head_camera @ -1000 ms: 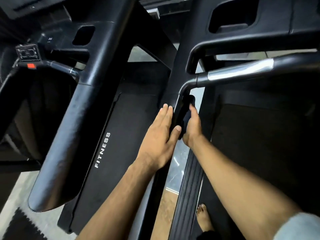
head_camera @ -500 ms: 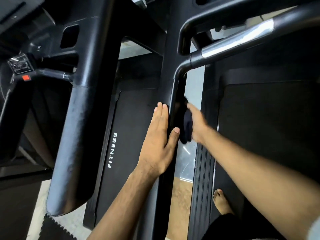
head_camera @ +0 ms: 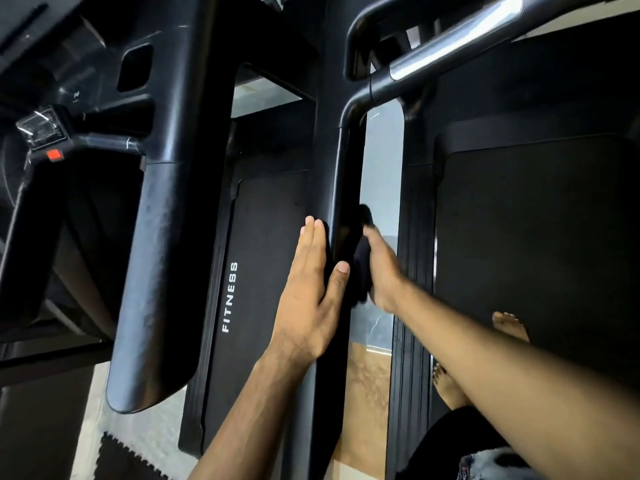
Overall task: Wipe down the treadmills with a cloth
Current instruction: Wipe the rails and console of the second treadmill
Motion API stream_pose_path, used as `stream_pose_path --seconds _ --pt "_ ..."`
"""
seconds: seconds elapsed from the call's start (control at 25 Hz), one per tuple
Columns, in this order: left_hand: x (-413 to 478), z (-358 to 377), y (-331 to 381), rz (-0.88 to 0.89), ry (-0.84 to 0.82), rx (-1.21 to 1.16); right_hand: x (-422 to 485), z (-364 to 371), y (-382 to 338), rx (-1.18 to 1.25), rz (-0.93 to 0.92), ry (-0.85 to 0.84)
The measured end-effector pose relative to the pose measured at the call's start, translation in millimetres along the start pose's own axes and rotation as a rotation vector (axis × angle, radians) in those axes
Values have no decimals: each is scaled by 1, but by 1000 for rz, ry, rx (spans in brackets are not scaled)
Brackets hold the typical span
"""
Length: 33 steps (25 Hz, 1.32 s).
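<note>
Dark cloth (head_camera: 362, 268) sat bunched against the right face of the black upright post (head_camera: 341, 202) of the treadmill, near the middle of view, pinned there by the right hand (head_camera: 382, 271), whose fingers curled over it. Half a second before, that hand and cloth were at about the same height on the post; the camera had dipped, so the post ran longer up the frame and the chrome handrail (head_camera: 453, 39) climbed toward 1 o'clock. Left hand (head_camera: 311, 296) stayed flat on the post's left face, fingers straight and together, thumb spread across the front edge, holding nothing. At 9 o'clock from the hands lay the neighbouring treadmill's deck (head_camera: 263, 271) with its white FITNESS lettering (head_camera: 230, 296), and beyond it a thick padded black arm (head_camera: 152, 271) blocked much of the left side. A red tab (head_camera: 54, 154) showed at 10 o'clock. At 3 o'clock spread the right treadmill's belt (head_camera: 536, 237), and two bare feet (head_camera: 509, 325) now showed on it at 4 o'clock, where one had shown earlier.
</note>
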<state>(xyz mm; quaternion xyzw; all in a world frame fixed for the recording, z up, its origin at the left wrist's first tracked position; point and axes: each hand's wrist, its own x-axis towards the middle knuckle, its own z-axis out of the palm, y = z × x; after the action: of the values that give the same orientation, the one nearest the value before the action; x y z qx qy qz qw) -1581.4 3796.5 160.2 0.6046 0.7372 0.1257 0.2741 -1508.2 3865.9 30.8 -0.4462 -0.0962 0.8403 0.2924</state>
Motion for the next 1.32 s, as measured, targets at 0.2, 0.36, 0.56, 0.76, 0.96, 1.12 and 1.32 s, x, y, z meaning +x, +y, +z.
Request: stream_pose_path --seconds 0.2,0.36,0.56,0.76,0.96,1.12,1.32 --pt "-16 4 -10 13 4 18 -4 2 -12 98 -45 30" --pt "-29 7 -15 28 14 13 -39 -8 44 -27 62 -83" --pt "-37 8 -22 26 -2 11 -18 2 21 100 -69 62" --pt "-49 12 -26 44 9 14 -33 -17 55 52 43 4" --pt "-63 12 -29 45 8 -7 -58 -11 87 -39 10 -44" --pt "-74 13 -38 52 -10 -28 -47 -9 62 -9 -68 -1" --pt "-89 13 -40 60 -3 -30 -83 -19 120 -37 103 -62"
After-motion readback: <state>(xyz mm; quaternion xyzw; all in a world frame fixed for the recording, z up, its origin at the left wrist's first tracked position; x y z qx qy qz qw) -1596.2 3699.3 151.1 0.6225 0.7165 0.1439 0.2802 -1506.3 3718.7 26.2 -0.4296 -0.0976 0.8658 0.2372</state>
